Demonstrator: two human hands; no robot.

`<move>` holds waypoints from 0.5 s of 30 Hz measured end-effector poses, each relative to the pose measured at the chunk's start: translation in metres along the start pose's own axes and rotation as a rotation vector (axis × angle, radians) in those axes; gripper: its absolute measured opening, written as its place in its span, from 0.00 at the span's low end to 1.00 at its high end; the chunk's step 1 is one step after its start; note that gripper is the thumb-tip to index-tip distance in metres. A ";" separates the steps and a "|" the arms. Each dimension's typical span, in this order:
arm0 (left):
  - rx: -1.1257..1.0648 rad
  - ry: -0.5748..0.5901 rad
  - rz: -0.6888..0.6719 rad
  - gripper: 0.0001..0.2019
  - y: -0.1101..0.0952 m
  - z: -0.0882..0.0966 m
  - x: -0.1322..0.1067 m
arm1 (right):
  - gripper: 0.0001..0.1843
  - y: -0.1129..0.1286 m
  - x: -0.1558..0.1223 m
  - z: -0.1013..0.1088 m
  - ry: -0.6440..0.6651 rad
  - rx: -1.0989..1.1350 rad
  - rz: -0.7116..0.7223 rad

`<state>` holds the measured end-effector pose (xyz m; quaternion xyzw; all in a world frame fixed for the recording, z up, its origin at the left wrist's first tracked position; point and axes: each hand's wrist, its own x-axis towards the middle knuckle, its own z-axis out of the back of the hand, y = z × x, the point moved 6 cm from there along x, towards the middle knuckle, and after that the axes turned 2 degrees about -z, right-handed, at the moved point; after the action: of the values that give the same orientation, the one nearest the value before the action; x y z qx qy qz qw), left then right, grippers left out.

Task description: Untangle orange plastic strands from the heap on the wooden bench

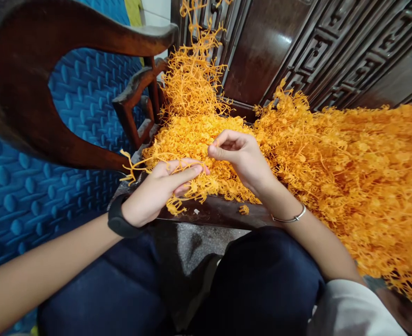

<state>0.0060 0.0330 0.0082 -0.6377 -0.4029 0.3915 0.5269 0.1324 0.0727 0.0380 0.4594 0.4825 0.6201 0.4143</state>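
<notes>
A large heap of thin orange plastic sprigs (349, 172) covers a dark wooden seat (219, 212) in front of me. My left hand (160, 186), with a black band on its wrist, is closed around a small bunch of the orange sprigs (188, 186) at the seat's front edge. My right hand (242, 158), a thin silver bangle on its wrist, is curled just above the heap, its thumb and fingers pinched together on an orange sprig I can barely see. The two hands nearly touch.
A carved wooden armrest (136, 98) and a curved dark wood chair back (34, 70) stand to the left, with blue embossed padding (24, 200) behind. Dark carved wooden panels (331, 51) rise at the back. My knees in dark trousers (261, 280) are below the seat edge.
</notes>
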 end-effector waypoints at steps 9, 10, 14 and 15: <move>0.036 0.004 0.037 0.08 0.009 0.000 -0.009 | 0.12 -0.004 0.014 0.087 -0.584 -0.169 0.172; 0.028 0.009 0.048 0.08 0.011 0.000 -0.011 | 0.10 -0.009 0.017 0.099 -0.605 -0.216 0.174; -0.070 -0.031 0.031 0.09 0.008 0.002 -0.014 | 0.16 -0.030 0.028 0.119 -0.560 -0.420 0.128; -0.090 -0.040 0.023 0.09 0.007 0.002 -0.013 | 0.20 -0.030 0.029 0.118 -0.558 -0.466 0.135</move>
<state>-0.0006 0.0206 0.0019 -0.6575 -0.4234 0.3917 0.4848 0.2426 0.1319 0.0265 0.5351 0.1654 0.5899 0.5816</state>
